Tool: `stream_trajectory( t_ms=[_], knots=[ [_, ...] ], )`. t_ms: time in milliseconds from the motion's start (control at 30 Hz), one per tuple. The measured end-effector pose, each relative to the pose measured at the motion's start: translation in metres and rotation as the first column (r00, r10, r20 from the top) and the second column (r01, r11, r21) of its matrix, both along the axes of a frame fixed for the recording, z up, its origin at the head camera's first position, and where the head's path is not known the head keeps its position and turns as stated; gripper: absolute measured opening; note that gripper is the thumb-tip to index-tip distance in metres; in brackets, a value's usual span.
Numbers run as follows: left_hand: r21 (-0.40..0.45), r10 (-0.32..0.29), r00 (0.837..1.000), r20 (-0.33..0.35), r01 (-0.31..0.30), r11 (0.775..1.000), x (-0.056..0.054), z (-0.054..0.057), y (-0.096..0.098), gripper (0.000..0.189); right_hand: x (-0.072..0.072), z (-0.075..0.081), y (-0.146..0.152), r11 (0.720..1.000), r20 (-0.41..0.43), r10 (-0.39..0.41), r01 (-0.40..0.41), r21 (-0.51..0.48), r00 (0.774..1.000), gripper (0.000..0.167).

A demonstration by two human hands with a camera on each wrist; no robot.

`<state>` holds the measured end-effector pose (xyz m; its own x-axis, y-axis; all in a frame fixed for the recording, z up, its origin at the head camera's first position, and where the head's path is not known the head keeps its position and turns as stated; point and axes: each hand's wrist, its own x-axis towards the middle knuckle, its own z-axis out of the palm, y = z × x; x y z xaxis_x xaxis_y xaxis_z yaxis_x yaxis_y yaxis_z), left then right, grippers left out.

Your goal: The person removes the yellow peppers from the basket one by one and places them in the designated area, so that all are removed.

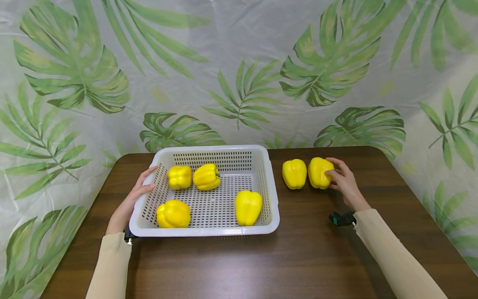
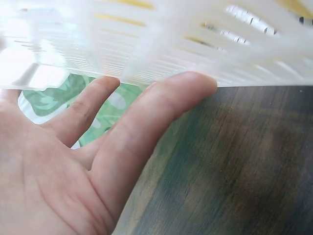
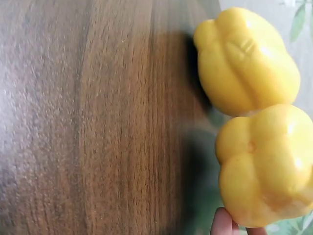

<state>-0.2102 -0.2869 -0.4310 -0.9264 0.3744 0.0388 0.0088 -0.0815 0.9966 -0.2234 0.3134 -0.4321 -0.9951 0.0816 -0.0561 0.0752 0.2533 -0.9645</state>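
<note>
A white perforated plastic basket (image 1: 204, 231) stands on the brown table. My left hand (image 1: 132, 199) is at its left side, with straight fingers against the wall; the left wrist view shows the thumb (image 2: 151, 115) extended and touching the plastic. On the right, my right hand (image 1: 345, 182) holds a yellow bell pepper (image 1: 318, 173) by its right side, thumb in front and fingers toward the back. Close to its left stands another yellow bell pepper (image 1: 294, 174). In the right wrist view the held bell pepper (image 3: 269, 166) hides most of the fingers.
Inside the basket lie several yellow bell peppers: two at the back left, one at the front left (image 1: 173, 214), one at the front right (image 1: 248, 207). A leaf-patterned cloth (image 1: 246, 50) hangs behind the table (image 1: 239, 270).
</note>
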Motion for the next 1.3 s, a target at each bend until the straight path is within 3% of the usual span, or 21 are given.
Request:
stream_trajectory(
  t_ms=[500,867,1100,1300],
  knots=[
    [-0.003,0.008,1.0,-0.021,-0.008,1.0,-0.002,0.001,0.002,0.052,-0.005,-0.002,0.001,0.996,-0.009,0.041,-0.04,0.084,0.999,0.053],
    [-0.019,0.008,1.0,-0.001,-0.008,1.0,-0.002,0.001,0.0,0.053,-0.005,-0.007,0.005,0.996,-0.021,0.069,-0.068,0.06,0.997,0.054],
    [-0.023,0.012,1.0,0.004,-0.012,1.0,-0.001,0.001,-0.001,0.053,-0.002,-0.008,0.008,0.999,-0.07,0.029,-0.027,0.033,0.997,0.051],
    [-0.016,0.004,1.0,0.005,-0.004,1.0,0.0,0.002,-0.001,0.052,0.0,-0.003,0.011,0.997,-0.127,-0.041,0.032,-0.07,0.991,0.042]
  ],
)
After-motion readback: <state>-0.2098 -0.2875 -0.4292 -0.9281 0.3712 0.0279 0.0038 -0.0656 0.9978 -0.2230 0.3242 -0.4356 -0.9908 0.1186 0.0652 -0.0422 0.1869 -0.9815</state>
